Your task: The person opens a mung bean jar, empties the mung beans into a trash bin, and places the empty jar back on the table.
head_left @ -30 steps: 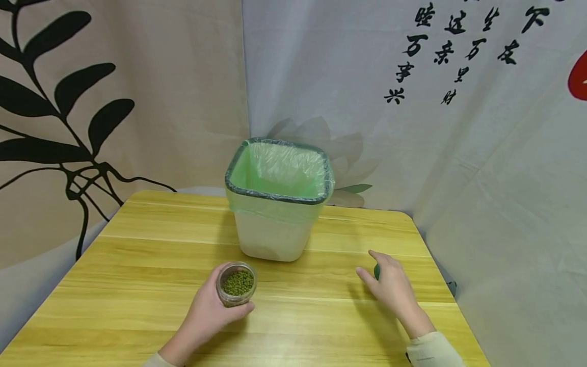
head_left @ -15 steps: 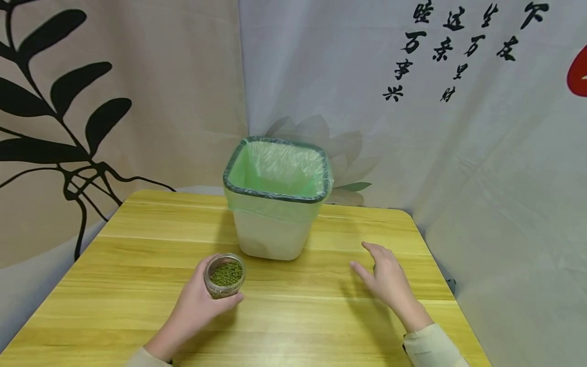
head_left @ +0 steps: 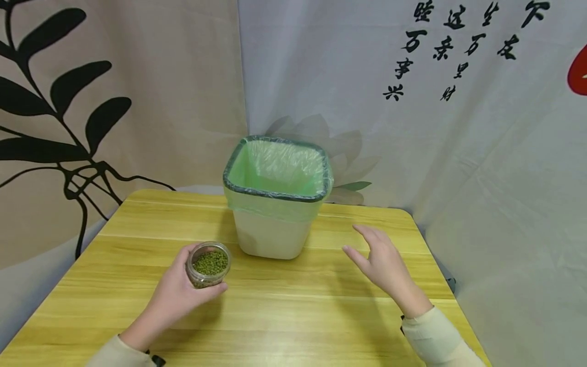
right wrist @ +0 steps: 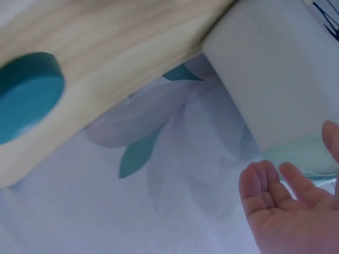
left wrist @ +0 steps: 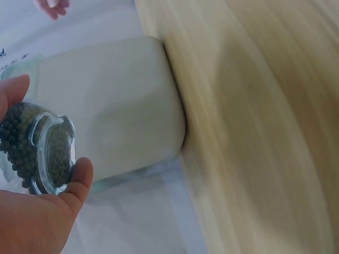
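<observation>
My left hand grips a clear jar of small green beans above the table's left half. The jar's mouth is uncovered and faces up toward the head camera. In the left wrist view, thumb and fingers curl round the glass jar. My right hand hovers over the table to the right of the bin, thumb and fingers spread and holding nothing. A round teal lid lies on the tabletop in the right wrist view, apart from that hand; in the head view the hand hides it.
A pale bin with a light green bag liner over its rim stands near the back of the wooden table. Fabric backdrops with printed leaves and black characters hang behind and at the right.
My left hand has carried the jar to the left and slightly farther forward. My right hand has moved forward and left; the lid seen beside it earlier is now hidden in the head view.
</observation>
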`<action>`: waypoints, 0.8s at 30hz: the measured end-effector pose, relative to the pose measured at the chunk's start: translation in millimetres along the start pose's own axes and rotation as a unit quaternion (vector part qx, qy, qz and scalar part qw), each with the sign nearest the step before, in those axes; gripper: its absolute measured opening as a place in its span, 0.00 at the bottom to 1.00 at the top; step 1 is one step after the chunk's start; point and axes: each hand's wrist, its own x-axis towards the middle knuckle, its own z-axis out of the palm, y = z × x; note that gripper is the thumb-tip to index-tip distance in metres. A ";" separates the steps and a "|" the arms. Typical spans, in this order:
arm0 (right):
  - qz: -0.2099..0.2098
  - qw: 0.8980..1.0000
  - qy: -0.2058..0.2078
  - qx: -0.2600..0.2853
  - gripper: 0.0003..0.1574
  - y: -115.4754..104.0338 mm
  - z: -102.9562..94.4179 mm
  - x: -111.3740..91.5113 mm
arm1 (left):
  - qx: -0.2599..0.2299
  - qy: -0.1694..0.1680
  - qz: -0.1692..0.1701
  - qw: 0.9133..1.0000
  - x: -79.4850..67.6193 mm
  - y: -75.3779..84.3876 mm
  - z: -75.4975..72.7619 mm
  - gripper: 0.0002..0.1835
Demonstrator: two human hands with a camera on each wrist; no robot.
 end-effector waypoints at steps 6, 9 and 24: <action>-0.039 0.999 0.026 0.011 0.38 -16.6 -9.2 12.9 | 0.035 0.008 0.012 0.999 3.5 3.7 -11.4 0.60; -0.055 0.997 0.041 0.017 0.36 -23.5 -12.0 19.0 | 0.045 0.012 0.014 0.999 5.3 6.4 -17.2 0.61; -0.102 0.990 0.087 0.039 0.31 -47.1 -18.4 45.9 | 0.074 0.043 0.062 0.994 20.3 29.3 -47.4 0.57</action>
